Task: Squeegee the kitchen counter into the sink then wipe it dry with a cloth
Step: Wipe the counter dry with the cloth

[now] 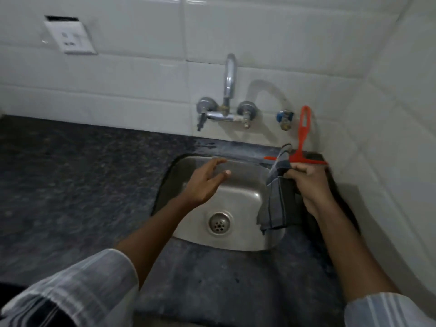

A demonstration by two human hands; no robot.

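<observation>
A steel sink (pixel 240 185) is set into the dark speckled counter (pixel 70 185). A red squeegee (pixel 302 138) stands on the counter behind the sink's right corner, its handle leaning on the tiled wall. My right hand (pixel 309 185) is closed around a grey and dark checked cloth (pixel 277 199), which hangs over the right edge of the sink just in front of the squeegee blade. My left hand (pixel 205 182) hovers over the sink basin with fingers spread and nothing in it.
A chrome wall tap (pixel 227 100) juts over the sink, with a small blue valve (pixel 284 119) to its right. A white wall socket (pixel 70 37) sits at upper left. The tiled side wall closes in on the right. The counter stretches leftwards.
</observation>
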